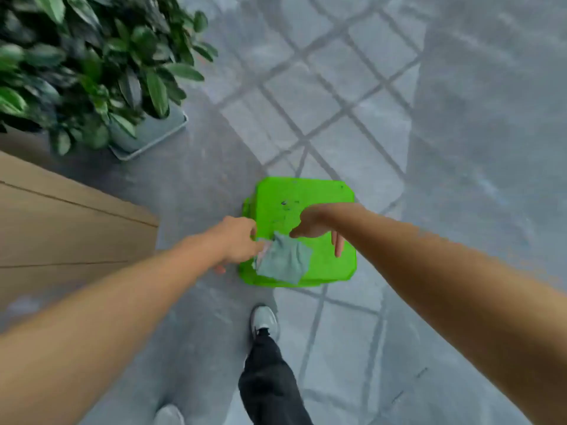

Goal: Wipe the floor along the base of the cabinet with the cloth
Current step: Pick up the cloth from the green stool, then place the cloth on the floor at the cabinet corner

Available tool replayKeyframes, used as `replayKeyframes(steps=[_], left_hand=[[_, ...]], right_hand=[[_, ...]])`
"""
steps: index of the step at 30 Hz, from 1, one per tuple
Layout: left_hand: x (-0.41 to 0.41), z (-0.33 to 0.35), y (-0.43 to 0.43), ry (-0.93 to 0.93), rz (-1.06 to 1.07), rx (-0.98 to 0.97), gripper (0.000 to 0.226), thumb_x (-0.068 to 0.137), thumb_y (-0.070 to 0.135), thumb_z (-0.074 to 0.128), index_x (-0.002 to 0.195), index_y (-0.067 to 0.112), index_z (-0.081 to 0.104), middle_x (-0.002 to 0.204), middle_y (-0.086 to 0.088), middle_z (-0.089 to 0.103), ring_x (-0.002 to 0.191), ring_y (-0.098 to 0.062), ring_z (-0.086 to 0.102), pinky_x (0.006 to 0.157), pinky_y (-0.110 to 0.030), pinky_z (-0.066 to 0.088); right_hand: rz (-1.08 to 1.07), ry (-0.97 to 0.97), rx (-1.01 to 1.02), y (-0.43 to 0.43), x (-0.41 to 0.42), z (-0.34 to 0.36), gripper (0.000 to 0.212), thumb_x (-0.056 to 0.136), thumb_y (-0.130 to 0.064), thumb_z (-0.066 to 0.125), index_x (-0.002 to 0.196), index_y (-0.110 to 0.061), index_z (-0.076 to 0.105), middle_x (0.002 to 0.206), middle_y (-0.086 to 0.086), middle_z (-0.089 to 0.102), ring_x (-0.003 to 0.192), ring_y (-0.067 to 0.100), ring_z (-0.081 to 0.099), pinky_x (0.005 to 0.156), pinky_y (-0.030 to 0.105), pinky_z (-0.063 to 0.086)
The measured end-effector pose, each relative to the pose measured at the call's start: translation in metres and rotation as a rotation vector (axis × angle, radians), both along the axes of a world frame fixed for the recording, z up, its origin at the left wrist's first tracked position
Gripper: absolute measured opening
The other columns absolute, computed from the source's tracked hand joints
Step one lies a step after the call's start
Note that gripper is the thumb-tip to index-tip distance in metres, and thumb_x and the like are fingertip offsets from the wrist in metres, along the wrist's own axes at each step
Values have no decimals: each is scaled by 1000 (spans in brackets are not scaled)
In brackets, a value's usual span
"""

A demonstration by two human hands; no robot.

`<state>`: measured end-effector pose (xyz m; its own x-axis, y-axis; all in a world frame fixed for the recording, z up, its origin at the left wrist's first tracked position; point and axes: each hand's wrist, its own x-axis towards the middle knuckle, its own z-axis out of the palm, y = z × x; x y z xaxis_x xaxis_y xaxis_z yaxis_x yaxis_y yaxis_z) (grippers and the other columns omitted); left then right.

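Nearest, a grey shoe [264, 321] and dark trouser leg [270, 381] step forward on the grey floor [460, 148], second shoe [169, 416] at the bottom edge, so the person looks to be standing and bending in. Both bare forearms run up from the lower corners and meet over a bright green stool [325, 210], upside or top face toward camera, can't tell which. The cloth [283, 260], pale teal, sits on or just above the stool's near-left part. Left hand [236, 240] is closed in a pinch on the cloth's upper-left corner, fingers curled, one fingertip showing below. Right hand [316, 225] is mostly open, thumb tip touching or just beside the cloth's top edge, one finger hanging down loose to the right; whether it really grips is unclear, blurred. Likely reason for the two-hand hold: picking the cloth up or spreading it before going to the floor, wiping not yet begun. The cloth reads as a rough diamond, held corner up-left, long axis running from that corner down to the lower right, free corner drooping toward the stool's near edge. Left of the stool, the tan cabinet [61, 234] side, its base edge meeting the floor; that strip is the target, near but apart from the cloth. Farthest, a leafy plant [76, 65] in a grey tray [159, 133].
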<state>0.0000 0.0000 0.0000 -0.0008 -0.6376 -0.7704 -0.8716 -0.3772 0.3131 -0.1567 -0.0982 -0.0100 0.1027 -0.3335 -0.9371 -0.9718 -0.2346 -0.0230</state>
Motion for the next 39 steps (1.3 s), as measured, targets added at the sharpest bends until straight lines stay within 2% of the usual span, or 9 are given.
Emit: replayKeyframes(steps=[2,5,9,12,16,19,26,34,39], left_hand=[[-3,-56,13,5,73,-6,44,87,47,57,118,17,61,121,-19,70,90,-41,71,78,-44,58],[-22,-130,38,53,328,-8,55,83,51,64,120,12,56,122,-23,68,108,-42,66,85,-42,52],[-57,-188,57,175,684,-218,64,73,36,78,118,6,45,122,-24,59,113,-40,57,76,-34,37],[-52,-211,77,303,879,-357,41,75,28,75,103,10,52,101,-14,67,94,-34,64,67,-30,43],[-5,-230,126,508,1106,-215,12,81,17,64,91,12,61,94,-13,73,81,-36,72,64,-43,61],[52,-253,176,615,1352,-54,11,82,9,70,83,18,64,92,-10,72,68,-23,67,53,-28,57],[152,-374,281,609,1720,161,10,84,15,75,88,17,67,82,-2,70,69,-18,61,48,-24,55],[173,-566,304,647,1897,40,15,87,9,70,92,22,65,90,-1,72,71,-19,65,50,-26,55],[226,-639,243,787,1953,-286,11,91,11,65,95,22,65,91,-3,71,66,-18,65,57,-27,58]], right_hand=[[39,-13,-16,19,-2,-55,75,94,-53,48,149,-5,27,156,21,29,120,46,55,62,36,58],[-164,-103,-204,66,-14,-128,93,88,-58,55,154,-19,3,157,31,11,144,47,16,113,47,25],[-411,-370,-752,111,-17,-181,60,84,-47,62,133,-16,46,120,23,49,110,41,45,91,42,33],[-407,-449,-939,146,2,-197,33,89,-34,55,109,-8,53,103,22,53,97,40,48,75,43,28],[-221,-657,-791,175,57,-198,22,88,-25,58,102,-9,52,97,16,53,90,37,51,68,44,42],[-59,-784,-552,193,114,-219,22,84,-23,63,97,-9,53,93,15,56,85,37,55,68,44,46],[-6,-630,-130,231,229,-382,45,75,-39,78,109,-14,62,96,5,65,92,24,57,73,26,39],[150,-660,-214,241,272,-577,34,76,-36,76,102,-17,67,97,9,68,98,29,60,81,35,50],[118,-968,-488,180,340,-640,36,75,-35,78,103,-17,66,103,7,67,97,26,60,82,35,49]])
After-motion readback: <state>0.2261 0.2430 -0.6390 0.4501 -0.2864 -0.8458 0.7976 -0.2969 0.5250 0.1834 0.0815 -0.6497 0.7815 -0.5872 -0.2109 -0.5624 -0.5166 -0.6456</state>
